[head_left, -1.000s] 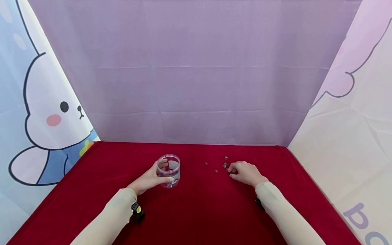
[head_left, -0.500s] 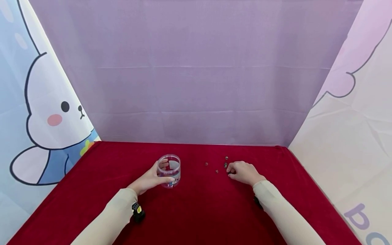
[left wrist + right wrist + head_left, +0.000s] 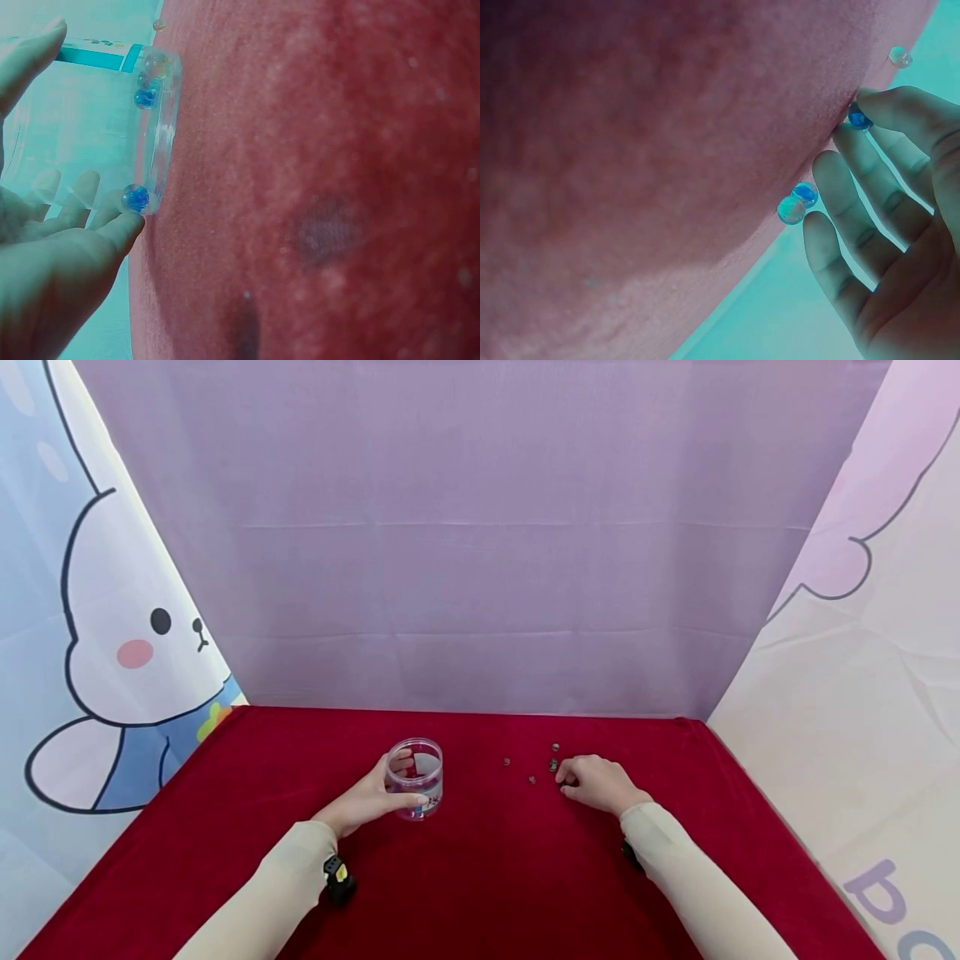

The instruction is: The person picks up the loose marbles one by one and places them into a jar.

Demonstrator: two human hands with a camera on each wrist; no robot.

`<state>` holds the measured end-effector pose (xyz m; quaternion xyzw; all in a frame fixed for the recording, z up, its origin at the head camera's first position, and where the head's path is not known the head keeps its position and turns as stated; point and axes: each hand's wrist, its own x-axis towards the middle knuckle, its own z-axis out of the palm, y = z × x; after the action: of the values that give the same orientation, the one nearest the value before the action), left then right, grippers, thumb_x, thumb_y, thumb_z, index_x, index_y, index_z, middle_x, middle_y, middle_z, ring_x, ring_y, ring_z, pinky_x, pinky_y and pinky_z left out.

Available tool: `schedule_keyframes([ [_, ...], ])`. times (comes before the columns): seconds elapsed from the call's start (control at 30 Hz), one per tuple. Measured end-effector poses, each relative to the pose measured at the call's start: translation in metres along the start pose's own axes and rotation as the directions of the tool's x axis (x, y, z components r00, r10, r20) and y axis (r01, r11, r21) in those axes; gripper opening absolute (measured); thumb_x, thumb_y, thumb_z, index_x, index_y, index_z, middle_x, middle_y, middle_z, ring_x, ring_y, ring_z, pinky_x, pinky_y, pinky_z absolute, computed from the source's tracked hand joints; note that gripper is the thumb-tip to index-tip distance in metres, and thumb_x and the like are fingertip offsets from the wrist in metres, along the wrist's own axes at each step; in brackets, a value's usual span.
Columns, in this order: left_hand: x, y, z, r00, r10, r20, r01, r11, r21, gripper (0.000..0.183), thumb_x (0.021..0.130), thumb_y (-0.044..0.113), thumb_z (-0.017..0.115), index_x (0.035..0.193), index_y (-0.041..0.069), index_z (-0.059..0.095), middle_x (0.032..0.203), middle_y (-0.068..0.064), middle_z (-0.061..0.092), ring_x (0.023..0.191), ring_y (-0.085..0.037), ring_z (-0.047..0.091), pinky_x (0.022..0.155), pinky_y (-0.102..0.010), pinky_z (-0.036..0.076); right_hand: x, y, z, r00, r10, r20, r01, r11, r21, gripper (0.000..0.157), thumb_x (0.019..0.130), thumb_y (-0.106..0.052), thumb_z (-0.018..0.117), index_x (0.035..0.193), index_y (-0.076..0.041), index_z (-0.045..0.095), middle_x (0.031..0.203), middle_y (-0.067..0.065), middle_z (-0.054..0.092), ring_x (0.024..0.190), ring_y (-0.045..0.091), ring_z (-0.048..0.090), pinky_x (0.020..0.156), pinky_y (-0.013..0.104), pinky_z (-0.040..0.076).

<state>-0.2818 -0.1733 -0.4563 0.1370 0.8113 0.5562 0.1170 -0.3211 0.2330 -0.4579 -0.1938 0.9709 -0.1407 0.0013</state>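
My left hand [image 3: 367,797] grips a clear plastic jar [image 3: 415,810], thumb on the near side and fingers round the far side. The jar stands upright and open-topped on the red cloth. Several marbles, one a blue marble [image 3: 136,198], lie at its bottom in the left wrist view. Down at the cloth, my right hand [image 3: 597,782] pinches another blue marble [image 3: 860,116] between thumb and forefinger. Beside its other fingertips sit a blue-centred marble [image 3: 805,194] and a clear marble [image 3: 790,211], close together.
Loose marbles lie between jar and right hand, among them a left marble [image 3: 506,762] and a nearer marble [image 3: 532,779]. A farther marble [image 3: 555,747] is behind. Red cloth [image 3: 480,877] covers the table; a purple curtain [image 3: 480,568] backs it, with printed sheets on both sides.
The right hand's fingers have shifted very slightly at the marble. The left hand and jar stay in place; the head view has drifted a little.
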Motion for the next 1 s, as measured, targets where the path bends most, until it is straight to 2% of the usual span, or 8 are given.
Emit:
schedule_keyframes([
  [0.73, -0.001, 0.002, 0.001, 1.0, -0.009, -0.003, 0.009, 1.0, -0.003, 0.095, 0.086, 0.031, 0.081, 0.156, 0.014, 0.019, 0.157, -0.012, 0.029, 0.14, -0.037, 0.031, 0.107, -0.058, 0.038, -0.004, -0.006, -0.007, 0.998, -0.043, -0.047, 0.044, 0.999, 0.01, 0.011, 0.089, -0.017, 0.076, 0.1, -0.019, 0.072, 0.093, -0.009, 0.066, 0.088, 0.012, 0.061, 0.077, 0.038, 0.053],
  [1.0, 0.0, 0.0, 0.001, 1.0, -0.005, -0.001, 0.005, 1.0, -0.005, 0.094, 0.086, 0.03, 0.081, 0.155, 0.014, 0.02, 0.158, -0.012, 0.028, 0.139, -0.036, 0.031, 0.107, -0.057, 0.039, -0.004, -0.01, -0.009, 0.994, -0.086, -0.073, 0.086, 0.996, -0.005, 0.012, 0.089, -0.018, 0.076, 0.101, -0.018, 0.073, 0.092, -0.009, 0.065, 0.087, 0.014, 0.062, 0.073, 0.035, 0.053],
])
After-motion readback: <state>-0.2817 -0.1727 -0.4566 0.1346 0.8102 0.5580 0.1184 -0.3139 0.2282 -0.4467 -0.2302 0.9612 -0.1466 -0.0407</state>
